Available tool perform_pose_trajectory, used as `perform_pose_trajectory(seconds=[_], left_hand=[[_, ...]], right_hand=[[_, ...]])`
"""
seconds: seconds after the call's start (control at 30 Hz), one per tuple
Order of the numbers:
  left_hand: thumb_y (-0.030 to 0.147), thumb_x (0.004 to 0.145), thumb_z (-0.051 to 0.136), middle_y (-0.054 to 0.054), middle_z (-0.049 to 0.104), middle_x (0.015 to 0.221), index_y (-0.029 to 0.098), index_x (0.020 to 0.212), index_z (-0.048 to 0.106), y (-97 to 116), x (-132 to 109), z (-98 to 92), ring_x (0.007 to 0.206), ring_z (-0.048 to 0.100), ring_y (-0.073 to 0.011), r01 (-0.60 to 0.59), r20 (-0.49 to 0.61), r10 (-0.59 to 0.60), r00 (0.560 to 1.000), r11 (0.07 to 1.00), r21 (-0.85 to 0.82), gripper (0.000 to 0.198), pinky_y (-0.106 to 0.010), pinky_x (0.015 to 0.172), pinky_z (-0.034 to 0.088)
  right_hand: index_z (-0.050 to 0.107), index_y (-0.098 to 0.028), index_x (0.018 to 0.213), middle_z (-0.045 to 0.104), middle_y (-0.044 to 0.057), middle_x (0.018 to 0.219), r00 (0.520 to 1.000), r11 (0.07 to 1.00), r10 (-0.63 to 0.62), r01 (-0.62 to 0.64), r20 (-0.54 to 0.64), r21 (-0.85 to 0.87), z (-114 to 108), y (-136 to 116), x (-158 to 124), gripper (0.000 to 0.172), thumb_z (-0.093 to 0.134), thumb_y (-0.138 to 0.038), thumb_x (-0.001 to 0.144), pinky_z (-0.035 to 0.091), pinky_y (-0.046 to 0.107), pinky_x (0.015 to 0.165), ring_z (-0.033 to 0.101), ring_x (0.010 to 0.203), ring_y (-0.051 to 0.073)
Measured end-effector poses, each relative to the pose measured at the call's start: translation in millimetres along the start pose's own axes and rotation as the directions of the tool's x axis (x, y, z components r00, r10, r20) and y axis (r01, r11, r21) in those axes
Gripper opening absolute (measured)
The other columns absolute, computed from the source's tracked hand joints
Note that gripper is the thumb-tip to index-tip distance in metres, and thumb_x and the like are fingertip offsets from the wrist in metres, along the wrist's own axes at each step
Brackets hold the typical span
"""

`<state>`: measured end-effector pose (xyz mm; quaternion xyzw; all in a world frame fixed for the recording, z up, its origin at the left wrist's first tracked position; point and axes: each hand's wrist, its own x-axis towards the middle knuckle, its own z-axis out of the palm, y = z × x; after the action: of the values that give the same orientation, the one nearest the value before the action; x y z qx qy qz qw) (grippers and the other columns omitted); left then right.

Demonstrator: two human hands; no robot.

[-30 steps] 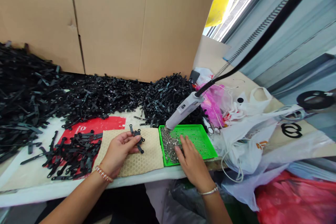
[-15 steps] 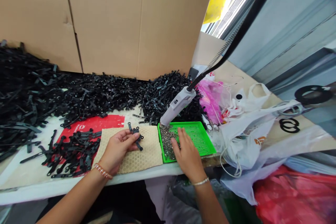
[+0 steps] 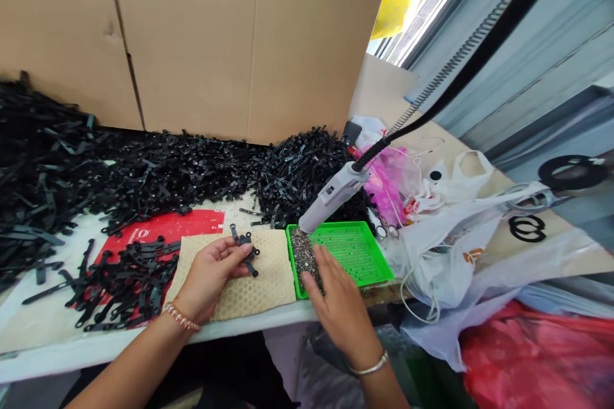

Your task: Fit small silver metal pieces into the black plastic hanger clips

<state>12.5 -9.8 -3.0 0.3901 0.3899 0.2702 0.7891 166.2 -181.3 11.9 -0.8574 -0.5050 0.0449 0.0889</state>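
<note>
My left hand pinches a few small black plastic link pieces between thumb and fingers, above a tan honeycomb-textured mat. The pieces have round ends and cross each other. Over the left part of a green tray, my right hand lies flat with the thumb apart from the fingers, touching or just above small metal screws. Whether it touches them I cannot tell. A white electric screwdriver leans with its lower end at the tray's far left corner.
Heaps of black link pieces line the back, and a smaller pile lies left of the mat on a red sheet. Cardboard stands behind. Scissors and plastic bags lie right of the tray.
My right hand has shifted left and a little toward me over the tray, and the screws lie more bunched at the left. The screwdriver tilts further right. My left hand keeps its hold.
</note>
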Motion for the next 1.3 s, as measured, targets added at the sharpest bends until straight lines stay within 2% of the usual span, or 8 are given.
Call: perform_pose_trajectory(seconds=[0.13, 0.23, 0.4, 0.63, 0.8, 0.93, 1.07, 1.3], left_hand=[[0.030, 0.054, 0.086, -0.004, 0.065, 0.083, 0.012, 0.083, 0.066, 0, -1, -0.4, 0.073, 0.061, -0.0139, -0.003, 0.000, 0.003, 1.000, 1.000, -0.005, 0.040, -0.017, 0.054, 0.055], [0.029, 0.053, 0.087, -0.005, 0.065, 0.083, 0.012, 0.083, 0.066, 0, -1, -0.6, 0.072, 0.061, -0.0142, -0.004, 0.003, 0.004, 1.000, 1.000, -0.018, 0.040, -0.017, 0.053, 0.055], [0.029, 0.052, 0.088, -0.004, 0.065, 0.082, 0.011, 0.081, 0.066, 0, -1, -1.4, 0.071, 0.060, -0.0134, -0.015, -0.006, 0.015, 1.000, 1.000, -0.016, 0.041, -0.017, 0.053, 0.055], [0.027, 0.052, 0.088, -0.003, 0.065, 0.079, 0.011, 0.081, 0.066, -2, 0, 0.0, 0.068, 0.060, -0.0120, -0.021, -0.012, 0.021, 1.000, 1.000, -0.004, 0.040, -0.015, 0.052, 0.055], [0.020, 0.057, 0.085, -0.003, 0.066, 0.078, 0.011, 0.081, 0.065, -2, 0, -0.5, 0.067, 0.061, -0.0121, -0.012, -0.027, 0.012, 1.000, 1.000, -0.011, 0.032, -0.016, 0.051, 0.055], [0.019, 0.060, 0.084, -0.004, 0.066, 0.079, 0.011, 0.083, 0.065, -4, 0, -0.1, 0.069, 0.062, -0.0132, -0.014, -0.023, 0.014, 1.000, 1.000, -0.017, 0.031, -0.016, 0.051, 0.055], [0.023, 0.056, 0.086, -0.003, 0.066, 0.078, 0.012, 0.080, 0.064, -4, 0, -1.0, 0.070, 0.062, -0.0138, -0.035, -0.028, 0.035, 0.999, 0.999, -0.024, 0.034, -0.017, 0.051, 0.056], [0.033, 0.050, 0.089, -0.003, 0.066, 0.079, 0.012, 0.082, 0.066, -8, 4, 0.8, 0.070, 0.060, -0.0127, -0.014, 0.003, 0.014, 1.000, 1.000, -0.006, 0.044, -0.016, 0.052, 0.054]], right_hand=[[0.041, -0.004, 0.138, 0.042, 0.020, 0.139, 0.965, 0.937, 0.249, -0.260, -0.078, -0.234, -10, 41, -2, 0.067, 0.027, -0.053, 0.095, 0.027, 0.053, 0.106, 0.039, 0.128, 0.033], [0.048, -0.004, 0.133, 0.049, 0.022, 0.132, 0.944, 0.880, 0.327, -0.315, -0.027, -0.354, -10, 59, -5, 0.063, 0.032, -0.051, 0.094, 0.027, 0.056, 0.104, 0.044, 0.124, 0.034], [0.053, -0.006, 0.130, 0.048, 0.019, 0.134, 0.963, 0.909, 0.267, -0.246, 0.017, -0.336, -3, 36, -16, 0.062, 0.030, -0.052, 0.095, 0.025, 0.055, 0.106, 0.043, 0.125, 0.034], [0.051, -0.013, 0.133, 0.047, 0.009, 0.137, 0.998, 0.993, -0.007, 0.014, 0.060, -0.118, -10, -8, -32, 0.058, 0.023, -0.050, 0.098, 0.032, 0.044, 0.106, 0.044, 0.126, 0.026], [0.055, -0.010, 0.127, 0.055, 0.013, 0.128, 0.987, 0.936, 0.126, -0.151, -0.098, -0.319, -27, 28, -20, 0.052, 0.034, -0.047, 0.097, 0.032, 0.050, 0.101, 0.046, 0.121, 0.032], [0.069, -0.014, 0.098, 0.068, 0.013, 0.097, 0.976, 0.862, 0.204, -0.215, -0.075, -0.459, -30, 48, -13, 0.041, 0.039, -0.041, 0.097, 0.027, 0.054, 0.099, 0.055, 0.105, 0.033], [0.070, -0.014, 0.082, 0.066, 0.012, 0.084, 0.981, 0.841, 0.169, -0.193, -0.094, -0.506, -24, 37, -16, 0.043, 0.040, -0.041, 0.096, 0.019, 0.055, 0.102, 0.058, 0.090, 0.029], [0.068, -0.015, 0.099, 0.066, 0.012, 0.092, 0.992, 0.911, 0.094, -0.118, -0.080, -0.395, -13, -2, -18, 0.035, 0.042, -0.037, 0.096, 0.017, 0.053, 0.107, 0.058, 0.094, 0.027]])
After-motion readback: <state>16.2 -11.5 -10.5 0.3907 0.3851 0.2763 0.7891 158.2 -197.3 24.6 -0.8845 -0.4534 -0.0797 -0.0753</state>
